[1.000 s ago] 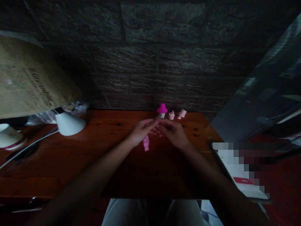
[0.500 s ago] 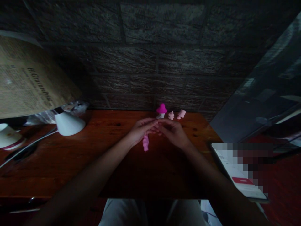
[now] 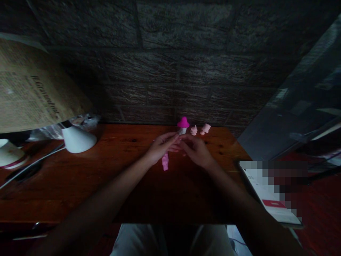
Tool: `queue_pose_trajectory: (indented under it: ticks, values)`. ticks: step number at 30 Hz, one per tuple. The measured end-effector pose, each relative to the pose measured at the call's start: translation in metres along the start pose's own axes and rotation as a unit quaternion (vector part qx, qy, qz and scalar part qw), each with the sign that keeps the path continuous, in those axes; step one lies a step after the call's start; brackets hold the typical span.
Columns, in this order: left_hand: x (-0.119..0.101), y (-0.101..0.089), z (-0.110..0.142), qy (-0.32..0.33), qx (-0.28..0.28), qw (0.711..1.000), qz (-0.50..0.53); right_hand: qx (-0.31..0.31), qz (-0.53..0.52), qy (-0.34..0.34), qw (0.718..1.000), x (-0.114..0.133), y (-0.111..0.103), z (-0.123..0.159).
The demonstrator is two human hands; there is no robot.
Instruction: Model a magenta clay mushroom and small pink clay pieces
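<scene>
My left hand (image 3: 160,147) and my right hand (image 3: 199,151) meet fingertip to fingertip above the wooden table. Both have their fingers pinched together, and whatever lies between them is too small and dim to name. Just behind the fingers stands a mushroom-shaped figure with a magenta cap (image 3: 183,122) and a whitish stem, partly covered by my fingertips. To its right are a small pale pink figure (image 3: 194,131) and another pale pink piece (image 3: 206,128) with a blocky top. A lumpy pink strip (image 3: 165,163) lies below my left hand, its upper end hidden by it.
A white cone-shaped object (image 3: 78,139) with a cable stands on the table (image 3: 122,142) at the left, near a paper cup (image 3: 10,153) and a brown paper bag (image 3: 34,89). A tablet-like screen (image 3: 277,211) sits at the right edge. A dark brick wall (image 3: 160,67) rises behind.
My fingers have shifted slightly against each other, and the right hand's fingertips have curled downward a little. The pink pieces on the table have stayed put.
</scene>
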State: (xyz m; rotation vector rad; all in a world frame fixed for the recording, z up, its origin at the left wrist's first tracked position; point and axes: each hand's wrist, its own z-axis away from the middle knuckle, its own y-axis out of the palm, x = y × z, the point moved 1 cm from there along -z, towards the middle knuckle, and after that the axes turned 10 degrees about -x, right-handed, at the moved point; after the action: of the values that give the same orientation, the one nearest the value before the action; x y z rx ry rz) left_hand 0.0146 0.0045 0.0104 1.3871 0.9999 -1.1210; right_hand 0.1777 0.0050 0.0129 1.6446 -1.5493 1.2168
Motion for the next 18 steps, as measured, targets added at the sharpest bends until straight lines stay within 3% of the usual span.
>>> queue_pose_trajectory:
  ticks: [6,14,18]
  values:
    - [0.0000,-0.0038,-0.0023,-0.024,-0.023,0.999,0.038,-0.033,0.009,0.029,0.999,0.0014,-0.0021,-0.0017]
    - [0.0025,-0.0077,-0.0031,-0.020,-0.029,0.998,0.052,0.025,-0.012,0.052,0.998,0.0007,0.0008,0.0002]
    - [0.0056,-0.0091,-0.0048,-0.011,-0.018,0.998,0.057,0.026,-0.039,0.069,0.996,0.0007,0.0001,-0.0016]
